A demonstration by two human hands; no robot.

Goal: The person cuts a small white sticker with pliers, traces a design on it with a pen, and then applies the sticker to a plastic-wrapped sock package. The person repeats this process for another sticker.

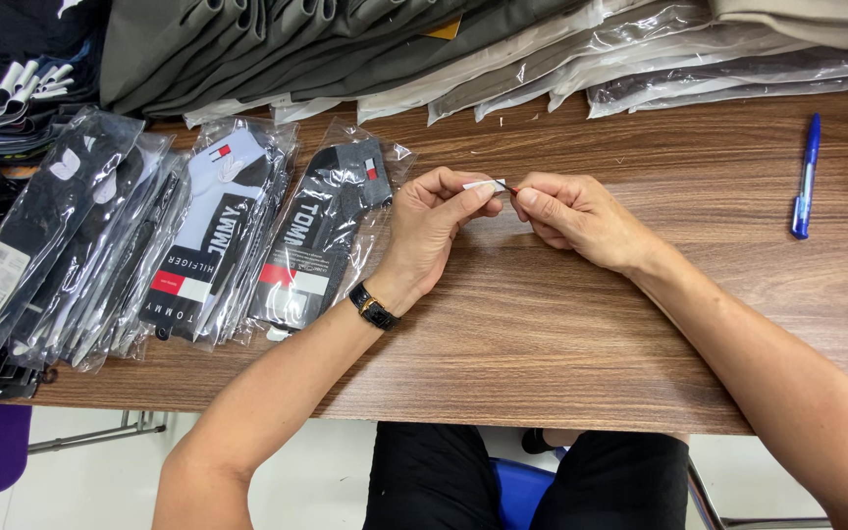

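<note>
Head view: both forearms come in from the bottom edge and meet above the table's middle.
Left hand: wrist bent, fingers curled, thumb and forefinger pinching a small white tag.
Right hand: palm down, fingertips pinched narrow at the tag's right end.
Tag: held just above the wooden table, between both hands.
Wristwatch: black, on left wrist.
Bagged socks: just left of left hand.
Blue pen: far right, well apart.

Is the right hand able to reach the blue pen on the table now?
Probably yes. The blue pen lies uncovered on the table, to the outer side of the right hand, with bare wood between. The hand pinches a small white strip, so it is busy.
</note>
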